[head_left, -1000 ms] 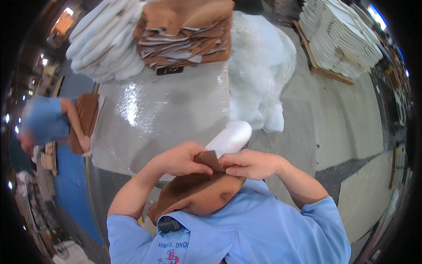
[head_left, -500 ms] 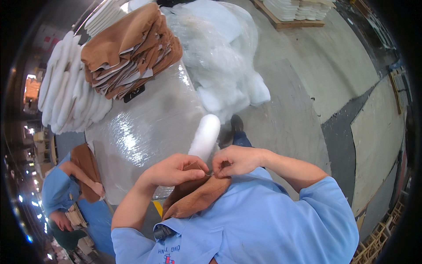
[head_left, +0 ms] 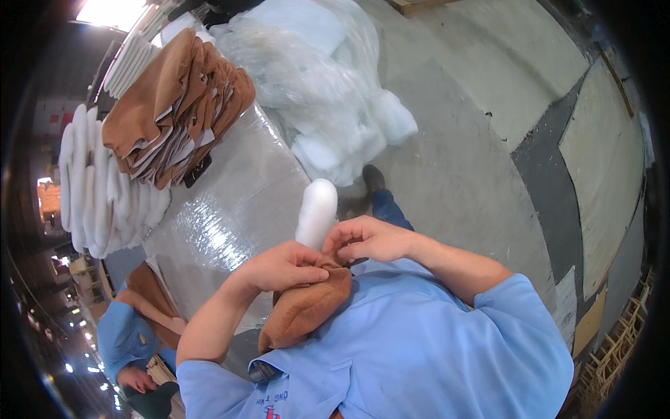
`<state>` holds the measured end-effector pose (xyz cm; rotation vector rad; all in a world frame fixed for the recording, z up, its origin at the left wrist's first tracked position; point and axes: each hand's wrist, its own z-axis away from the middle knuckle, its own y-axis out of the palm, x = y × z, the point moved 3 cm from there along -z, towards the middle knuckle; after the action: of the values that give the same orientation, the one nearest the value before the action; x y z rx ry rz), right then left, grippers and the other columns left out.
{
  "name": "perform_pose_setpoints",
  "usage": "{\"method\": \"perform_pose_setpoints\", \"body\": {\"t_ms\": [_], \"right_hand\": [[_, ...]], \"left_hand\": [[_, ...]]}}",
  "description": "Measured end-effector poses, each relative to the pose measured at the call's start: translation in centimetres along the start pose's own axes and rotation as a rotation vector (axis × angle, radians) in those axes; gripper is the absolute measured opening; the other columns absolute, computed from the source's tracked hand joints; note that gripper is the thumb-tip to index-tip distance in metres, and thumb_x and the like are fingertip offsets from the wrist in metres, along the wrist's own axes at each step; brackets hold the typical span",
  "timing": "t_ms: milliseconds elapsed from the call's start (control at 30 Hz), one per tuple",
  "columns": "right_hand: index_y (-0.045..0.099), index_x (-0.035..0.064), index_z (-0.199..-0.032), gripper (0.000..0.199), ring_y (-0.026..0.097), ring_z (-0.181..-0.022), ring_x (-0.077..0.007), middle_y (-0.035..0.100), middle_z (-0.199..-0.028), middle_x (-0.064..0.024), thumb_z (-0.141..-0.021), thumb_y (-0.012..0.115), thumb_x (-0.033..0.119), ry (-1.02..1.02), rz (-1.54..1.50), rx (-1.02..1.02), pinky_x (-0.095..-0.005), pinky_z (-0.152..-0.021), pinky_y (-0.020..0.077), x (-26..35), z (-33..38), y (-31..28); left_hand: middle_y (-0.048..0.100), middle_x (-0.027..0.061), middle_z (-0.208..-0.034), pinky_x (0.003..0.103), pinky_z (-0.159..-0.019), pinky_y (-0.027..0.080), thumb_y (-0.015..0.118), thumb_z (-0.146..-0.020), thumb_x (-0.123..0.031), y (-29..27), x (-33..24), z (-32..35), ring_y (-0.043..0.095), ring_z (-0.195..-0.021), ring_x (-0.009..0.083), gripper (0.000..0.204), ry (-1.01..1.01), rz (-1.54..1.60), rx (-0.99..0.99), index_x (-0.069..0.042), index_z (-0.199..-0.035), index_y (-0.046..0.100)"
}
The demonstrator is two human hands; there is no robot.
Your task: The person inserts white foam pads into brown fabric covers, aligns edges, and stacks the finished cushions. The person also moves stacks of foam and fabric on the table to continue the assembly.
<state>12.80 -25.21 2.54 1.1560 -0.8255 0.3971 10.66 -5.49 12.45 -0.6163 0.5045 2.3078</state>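
A brown fabric cover [head_left: 303,314] hangs against my chest, its upper edge gathered between the thumb and fingers of my left hand [head_left: 287,267]. My right hand [head_left: 370,239] is closed in a pinch just above that edge, close to the left fingertips. Whatever lies between its fingers is too small to make out. Beyond both hands rises a white, rounded length of padding [head_left: 317,209]; its lower end is hidden behind the hands and the cover, so I cannot tell whether it sits inside the cover.
A plastic-wrapped table [head_left: 230,181] carries a stack of brown fabric pieces [head_left: 174,105]. White cushions [head_left: 105,185] are piled at the left. Clear-wrapped white padding [head_left: 328,84] lies beyond the table. A co-worker [head_left: 132,332] handles brown fabric at lower left.
My right hand has lifted slightly away from the cover's edge, and the hands are less level. The cover is bunched closer under my left hand. The whole view has turned somewhat.
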Motion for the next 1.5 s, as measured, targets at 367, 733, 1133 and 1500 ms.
{"method": "perform_pose_setpoints", "body": {"t_ms": [367,733,1133,1500], "right_hand": [[0.068,0.0006,-0.119,0.031,0.061,-0.094,-0.0117,0.070,-0.099,-0.0027,-0.090,0.073,0.010,0.125,0.256,0.124,-0.0296,-0.084,0.0507,-3.9,-0.6,0.5],[0.052,0.0074,-0.085,0.024,0.050,-0.080,-0.0057,0.056,-0.082,0.0050,-0.088,0.075,0.002,-0.143,-0.017,-0.240,-0.0265,-0.070,0.0437,-5.8,1.0,1.2],[0.073,0.0020,-0.116,0.023,0.060,-0.093,-0.0071,0.069,-0.102,0.0023,-0.096,0.079,0.011,0.048,-0.069,0.010,-0.0257,-0.083,0.0500,-8.5,0.9,0.5],[0.077,0.0014,-0.105,0.015,0.061,-0.091,-0.0054,0.073,-0.097,0.0037,-0.100,0.077,0.016,-0.031,-0.304,-0.079,-0.0264,-0.082,0.0510,-8.9,1.5,1.2]], "left_hand": [[0.071,-0.0044,-0.101,0.024,-0.080,0.052,0.072,-0.102,-0.018,-0.7,0.3,-0.1,0.060,-0.092,0.0047,0.027,0.055,0.000,0.099,0.001,-0.121,0.074],[0.066,-0.0047,-0.087,0.024,-0.068,0.047,0.069,-0.105,-0.031,0.4,-1.9,-1.8,0.055,-0.079,0.0046,0.028,-0.223,-0.095,-0.085,-0.003,-0.102,0.073],[0.070,0.0161,-0.080,0.038,-0.069,0.053,0.069,-0.098,-0.021,1.5,-3.4,-1.3,0.069,-0.072,0.0291,0.019,0.144,-0.604,-0.275,-0.004,-0.104,0.073],[0.071,0.0096,-0.078,0.037,-0.069,0.052,0.072,-0.096,-0.035,0.5,-3.8,-2.4,0.066,-0.073,0.0200,0.032,-0.099,-0.544,-0.107,-0.003,-0.098,0.076]]}}
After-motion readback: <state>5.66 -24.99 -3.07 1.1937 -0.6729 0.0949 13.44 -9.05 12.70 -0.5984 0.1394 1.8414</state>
